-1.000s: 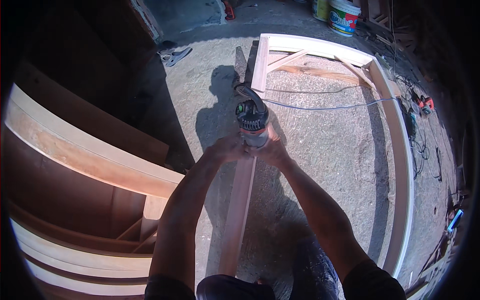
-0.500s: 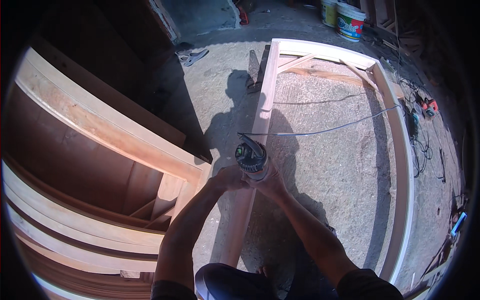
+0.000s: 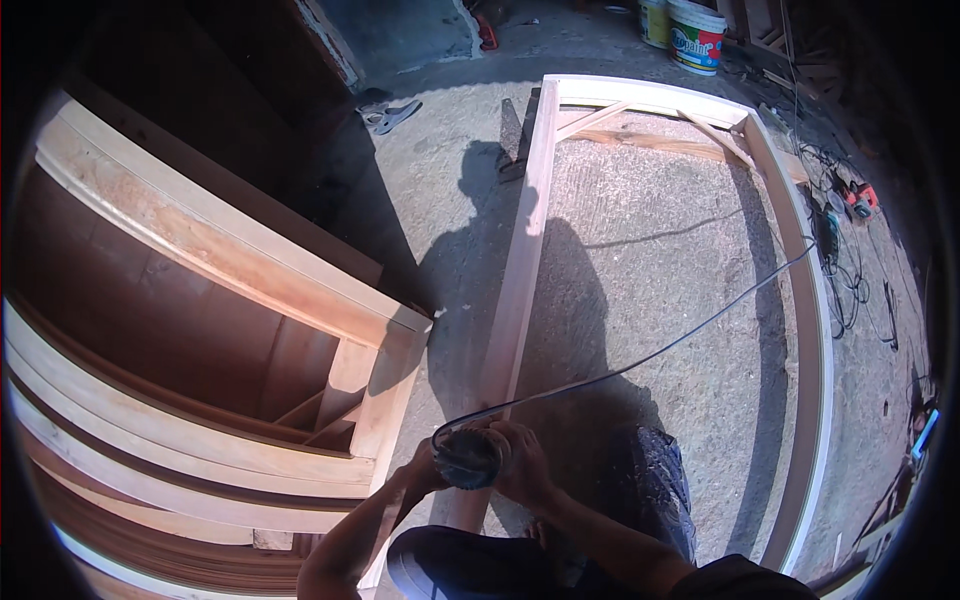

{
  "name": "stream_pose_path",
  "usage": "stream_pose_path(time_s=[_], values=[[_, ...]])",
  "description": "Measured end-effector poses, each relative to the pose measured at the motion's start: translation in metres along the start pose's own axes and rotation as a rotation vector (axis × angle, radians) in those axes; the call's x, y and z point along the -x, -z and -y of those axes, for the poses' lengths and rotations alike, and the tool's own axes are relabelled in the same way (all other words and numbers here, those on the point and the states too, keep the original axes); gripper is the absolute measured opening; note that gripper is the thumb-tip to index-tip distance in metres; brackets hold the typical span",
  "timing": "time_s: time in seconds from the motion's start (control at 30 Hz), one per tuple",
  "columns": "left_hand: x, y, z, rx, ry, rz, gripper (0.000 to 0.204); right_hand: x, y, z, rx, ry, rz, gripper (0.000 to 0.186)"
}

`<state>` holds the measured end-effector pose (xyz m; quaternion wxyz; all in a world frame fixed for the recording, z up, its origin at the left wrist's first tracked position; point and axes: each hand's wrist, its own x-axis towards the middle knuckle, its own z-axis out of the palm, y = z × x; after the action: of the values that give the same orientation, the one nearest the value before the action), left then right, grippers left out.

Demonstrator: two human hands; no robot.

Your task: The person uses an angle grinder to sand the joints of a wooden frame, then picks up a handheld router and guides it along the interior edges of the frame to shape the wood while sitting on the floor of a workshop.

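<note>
A dark, round-bodied corded trim router (image 3: 468, 458) stands on the left rail of a long wooden frame (image 3: 517, 290), close to my knees. Its cord leaves the top and crosses the frame to the right. My left hand (image 3: 424, 468) grips its left side, the fingers partly hidden behind the body. On its other side my right hand (image 3: 524, 464) is wrapped round it. The router's base and the spot where it meets the wood are hidden from above.
Stacked wooden frames (image 3: 230, 270) fill the left side. Diagonal braces (image 3: 592, 120) cross the frame's far corners. Paint buckets (image 3: 696, 40) stand at the back right, and a red power tool (image 3: 860, 198) lies among cords. Sandals (image 3: 392, 117) lie on the concrete at the far left.
Both hands have drawn the trim router along the left rail toward my body. The cord now stretches diagonally across the frame instead of nearly level.
</note>
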<state>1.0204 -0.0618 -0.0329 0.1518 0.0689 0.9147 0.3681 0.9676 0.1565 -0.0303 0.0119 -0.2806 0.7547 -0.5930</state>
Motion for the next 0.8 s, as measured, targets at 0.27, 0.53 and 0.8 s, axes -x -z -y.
stream_pose_path(time_s=[0.27,0.53,0.8], values=[[0.048,0.012,-0.057,-0.007,-0.11,-0.01,0.069,0.059,-0.027,0.003,0.111,0.084,0.141,0.066],[0.049,-0.003,-0.031,0.117,0.07,0.108,0.063,0.059,-0.029,-0.003,0.105,0.101,0.164,0.069],[0.02,0.014,-0.032,-0.017,0.024,0.068,0.073,0.012,-0.005,0.005,-0.066,0.001,0.155,0.055]])
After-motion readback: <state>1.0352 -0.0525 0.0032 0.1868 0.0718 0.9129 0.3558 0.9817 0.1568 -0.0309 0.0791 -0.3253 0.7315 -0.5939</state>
